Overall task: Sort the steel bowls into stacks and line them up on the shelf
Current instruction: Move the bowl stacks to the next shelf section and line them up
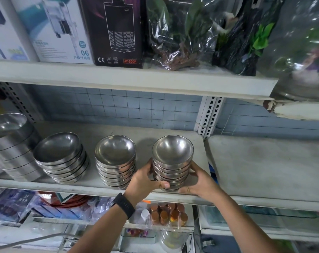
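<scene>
Two hands reach up from below, the left hand (145, 181) wearing a black wristband (123, 205), the right hand (200, 181) bare; both curl around opposite sides of a stack of small steel bowls (172, 168), thumbs in front at its base, grasping it. This stack stands at the front edge of the grey shelf (82, 189), near the shelf's right end. Just to its left stands a second stack of bowls (115, 161), slightly apart from it. Further left a third stack of wider bowls (61, 157) leans to the right, and at the far left sits a tall stack of larger bowls (10, 147), partly cut off. Behind them is a pale blue tiled wall (136, 106). On the shelf above stand a black box (116, 30), a white box (58, 28) and plastic-wrapped plants (182, 33)
</scene>
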